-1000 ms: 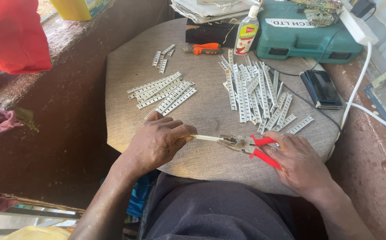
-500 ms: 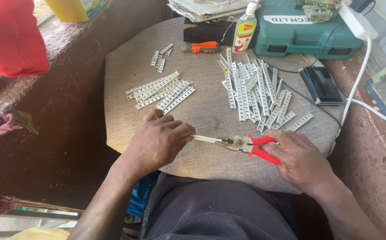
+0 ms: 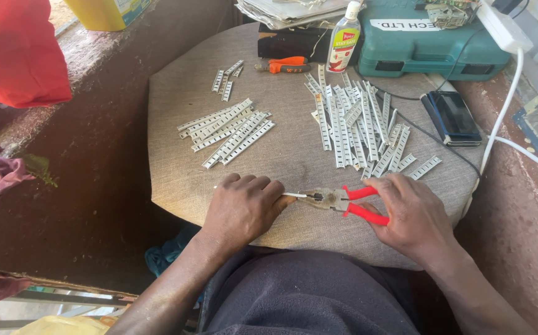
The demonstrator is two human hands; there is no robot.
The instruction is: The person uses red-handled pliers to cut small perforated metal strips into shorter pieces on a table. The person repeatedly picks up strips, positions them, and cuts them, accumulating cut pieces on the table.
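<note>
Left hand [image 3: 244, 208]: fingers closed on one end of a thin pale strip [image 3: 294, 195], pressed on the desk [image 3: 176, 180].
Right hand [image 3: 411, 214]: fingers wrapped on the red handles of the pliers [image 3: 337, 200]; the jaws bite the strip's other end.
Done, it seems: a tidy row of strips [image 3: 229, 133] lies at the left.
Left to do, I judge: the bigger loose heap [image 3: 359, 127] at the right.
Behind: green tool case [image 3: 430, 40], phone [image 3: 452, 118].
</note>
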